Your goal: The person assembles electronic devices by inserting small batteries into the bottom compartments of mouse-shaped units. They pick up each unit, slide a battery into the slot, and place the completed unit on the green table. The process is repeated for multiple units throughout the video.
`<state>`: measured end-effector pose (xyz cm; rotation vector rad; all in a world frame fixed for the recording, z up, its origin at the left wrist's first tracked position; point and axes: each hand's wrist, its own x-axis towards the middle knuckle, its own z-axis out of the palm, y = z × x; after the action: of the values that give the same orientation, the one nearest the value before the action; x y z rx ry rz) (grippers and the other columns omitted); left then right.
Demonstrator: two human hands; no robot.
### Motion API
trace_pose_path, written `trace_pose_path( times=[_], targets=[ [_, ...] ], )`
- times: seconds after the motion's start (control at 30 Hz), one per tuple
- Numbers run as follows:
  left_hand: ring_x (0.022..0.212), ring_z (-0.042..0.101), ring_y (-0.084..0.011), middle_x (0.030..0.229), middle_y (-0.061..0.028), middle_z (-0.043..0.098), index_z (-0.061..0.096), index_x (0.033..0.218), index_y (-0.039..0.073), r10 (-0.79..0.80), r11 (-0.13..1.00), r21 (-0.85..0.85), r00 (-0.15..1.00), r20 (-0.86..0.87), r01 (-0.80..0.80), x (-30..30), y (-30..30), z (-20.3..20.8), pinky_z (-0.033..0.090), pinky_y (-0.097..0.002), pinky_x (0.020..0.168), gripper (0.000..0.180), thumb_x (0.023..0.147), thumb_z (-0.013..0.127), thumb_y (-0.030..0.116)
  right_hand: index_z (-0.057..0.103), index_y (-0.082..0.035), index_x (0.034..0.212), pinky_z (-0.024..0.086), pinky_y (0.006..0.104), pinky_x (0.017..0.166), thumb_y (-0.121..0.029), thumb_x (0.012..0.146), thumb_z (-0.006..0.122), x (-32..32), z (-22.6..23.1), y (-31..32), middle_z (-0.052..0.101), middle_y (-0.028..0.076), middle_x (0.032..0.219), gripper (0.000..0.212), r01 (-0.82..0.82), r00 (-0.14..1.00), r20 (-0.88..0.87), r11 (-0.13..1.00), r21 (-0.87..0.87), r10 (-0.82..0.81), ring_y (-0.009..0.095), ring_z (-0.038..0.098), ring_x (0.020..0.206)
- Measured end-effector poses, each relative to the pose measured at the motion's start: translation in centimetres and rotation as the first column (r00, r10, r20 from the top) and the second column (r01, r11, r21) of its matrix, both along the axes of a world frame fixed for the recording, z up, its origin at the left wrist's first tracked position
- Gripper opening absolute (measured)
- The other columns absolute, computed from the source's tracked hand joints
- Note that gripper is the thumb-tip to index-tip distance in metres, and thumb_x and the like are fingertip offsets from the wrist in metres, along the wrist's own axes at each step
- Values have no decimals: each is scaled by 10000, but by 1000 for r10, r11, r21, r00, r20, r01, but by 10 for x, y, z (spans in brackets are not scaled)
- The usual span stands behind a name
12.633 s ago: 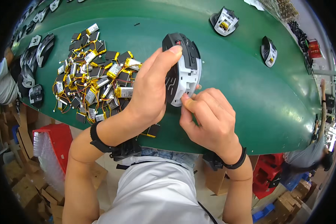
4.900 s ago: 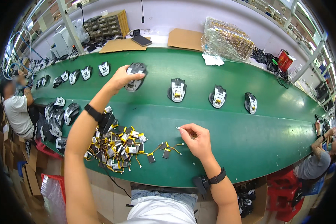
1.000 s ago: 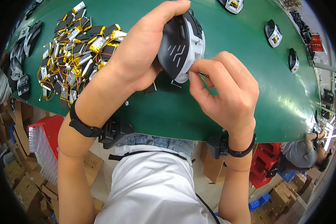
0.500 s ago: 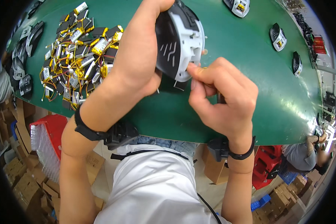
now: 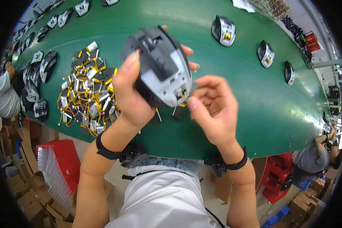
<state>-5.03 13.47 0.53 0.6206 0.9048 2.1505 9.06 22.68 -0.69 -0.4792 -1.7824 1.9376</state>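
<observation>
My left hand (image 5: 135, 95) grips a black, grey and white curved plastic housing (image 5: 161, 66) above the table, thumb on its near left side and fingertips showing past its far right edge. At the housing's lower end, short coloured wires (image 5: 183, 95) come out of an opening in the white part. Beside that end is my right hand (image 5: 214, 108), its fingers loosely curled and the thumb apart from the index finger, with nothing seen between them. A small black-and-yellow battery (image 5: 178, 111) shows just below the housing, partly hidden by it.
A heap of wired battery packs (image 5: 89, 91) lies on the green table (image 5: 250, 114) to the left. Similar housings (image 5: 224, 30) stand at the right, and more (image 5: 47, 66) are piled at the far left. Other people (image 5: 5, 95) sit at both sides. A red bin (image 5: 62, 159) stands below.
The housing has been turned, so its grey recessed face and white end now show. My right hand's pinch at the white part has opened, and it sits slightly away. The whole view has shifted.
</observation>
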Motion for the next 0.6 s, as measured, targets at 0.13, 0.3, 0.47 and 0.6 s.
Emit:
trace_pose_path(
  times=[0.13,0.3,0.47,0.6],
  targets=[
    [1083,596,-419,1240,-269,520,260,1476,70,-123,992,-53,982,-141,117,-6,-11,2,503,-488,931,884,817,560,577,572,36,1121,502,256,691,-83,931,607,1,0,2,656,73,1005,227,-288,950,-3,875,-389,311,93,619,823],
    [1061,608,-394,1214,-259,529,247,1466,71,-123,991,-74,974,-188,110,-1,-10,7,523,-489,895,934,789,590,615,595,45,1078,508,277,775,-77,928,592,0,-1,0,675,87,965,193,-281,959,-105,847,-452,262,128,637,847],
    [1014,626,-372,1158,-262,553,267,1443,61,-58,995,-88,962,-268,36,7,-9,7,528,-474,880,950,780,590,660,604,49,1036,502,273,786,-79,910,600,1,0,0,675,81,925,180,-256,965,-49,876,-408,259,128,636,844],
    [1000,627,-369,1147,-261,554,269,1435,49,-66,994,-97,959,-275,41,10,-10,7,533,-484,863,953,776,580,662,618,49,1008,500,260,760,-57,882,593,3,3,5,676,83,912,167,-269,956,0,876,-400,293,122,639,836]
  ],
)
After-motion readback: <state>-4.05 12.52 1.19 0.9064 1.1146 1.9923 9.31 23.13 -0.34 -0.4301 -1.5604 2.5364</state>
